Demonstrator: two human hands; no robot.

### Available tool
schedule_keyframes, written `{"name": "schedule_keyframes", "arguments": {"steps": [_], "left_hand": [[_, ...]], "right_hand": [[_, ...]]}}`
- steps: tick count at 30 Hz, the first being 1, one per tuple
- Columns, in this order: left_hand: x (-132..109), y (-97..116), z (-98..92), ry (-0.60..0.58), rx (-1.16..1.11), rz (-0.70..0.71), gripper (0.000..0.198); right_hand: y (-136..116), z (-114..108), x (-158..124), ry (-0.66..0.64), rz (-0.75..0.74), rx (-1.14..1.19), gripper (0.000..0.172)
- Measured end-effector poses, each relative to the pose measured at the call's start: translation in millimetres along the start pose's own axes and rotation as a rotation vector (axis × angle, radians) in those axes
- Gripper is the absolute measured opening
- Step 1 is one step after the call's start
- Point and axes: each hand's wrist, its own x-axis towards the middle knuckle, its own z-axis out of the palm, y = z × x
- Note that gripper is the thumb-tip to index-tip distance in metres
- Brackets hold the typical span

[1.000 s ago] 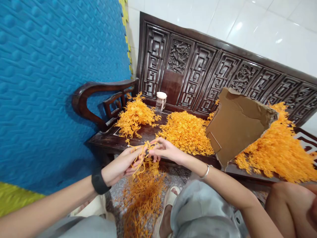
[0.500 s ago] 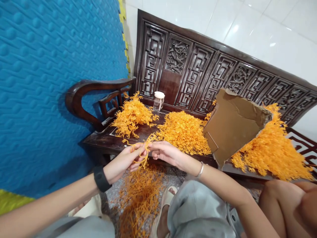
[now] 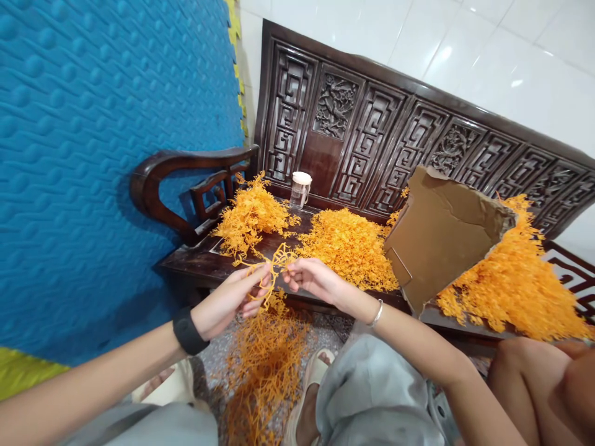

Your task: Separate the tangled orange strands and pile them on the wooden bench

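My left hand (image 3: pixel 237 296) pinches a thin, branching orange plastic sprig (image 3: pixel 281 254) above the front edge of the bench. Closed fingertips of my right hand (image 3: pixel 317 280) meet the sprig's right side; exactly what lies between them is partly hidden. Just beyond my hands, a loose heap of orange sprigs (image 3: pixel 253 214) rests on the left of the bench seat. To its right lies a denser pile of small orange pieces (image 3: pixel 348 244). Below my hands, many stringy orange stems (image 3: pixel 264 371) are heaped on the floor between my feet.
The dark carved wooden bench (image 3: pixel 316 158) has a clear bottle with a white lid (image 3: pixel 300 189) on its seat. A brown cardboard piece (image 3: pixel 444 232) leans before a large orange pile (image 3: pixel 520 285). Blue foam matting (image 3: pixel 93 155) is at left. Another person's bare knees (image 3: pixel 525 384) are at lower right.
My right hand has drawn slightly away from my left, opening a small gap between them. The sprig shows more plainly between the hands, and the view has shifted slightly.
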Motion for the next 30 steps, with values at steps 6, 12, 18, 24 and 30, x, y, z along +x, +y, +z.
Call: {"name": "schedule_keyframes", "arguments": {"steps": [6, 12, 18, 24, 30], "left_hand": [[0, 5, -3.4, 0.018, -0.012, 0.014, 0.038], [-11, 13, -4.3, -0.079, 0.193, -0.028, 0.041], [-19, 9, -12.1, -0.135, 0.530, -0.043, 0.043], [-21, -13, -8.3, -0.181, 0.412, -0.292, 0.049], [-23, -18, 6.8, -0.144, 0.373, -0.327, 0.051]], "right_hand": [[-1, 0, -1, -0.054, -0.029, -0.005, 0.009], [-4, -14, -3, -0.234, -0.074, -0.365, 0.013], [-8, -19, -23, -0.221, -0.421, -1.088, 0.018], [8, -30, -41, -0.188, -0.440, -1.380, 0.023], [10, -38, -56, -0.124, -0.554, -1.577, 0.019]]}}
